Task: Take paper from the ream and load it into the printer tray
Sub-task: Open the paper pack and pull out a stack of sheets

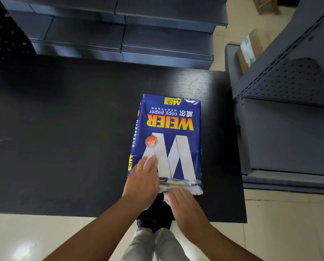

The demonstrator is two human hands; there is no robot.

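Blue ream nr table's right edge; both hands at torn end.

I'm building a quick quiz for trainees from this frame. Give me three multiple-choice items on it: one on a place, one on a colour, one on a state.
1. Where does the ream of paper lie?
A. on the pale floor
B. on the dark table
C. on a grey shelf

2. What is the main colour of the ream's wrapper?
A. blue
B. green
C. red

3. How is the left hand placed?
A. lifted clear of the ream
B. closed around loose sheets
C. flat on the ream's near end

Answers: 1 B, the dark tabletop shows all around the pack. 2 A, blue around yellow lettering. 3 C, the fingers lie spread on the wrapper, while the right hand works at the torn near edge.
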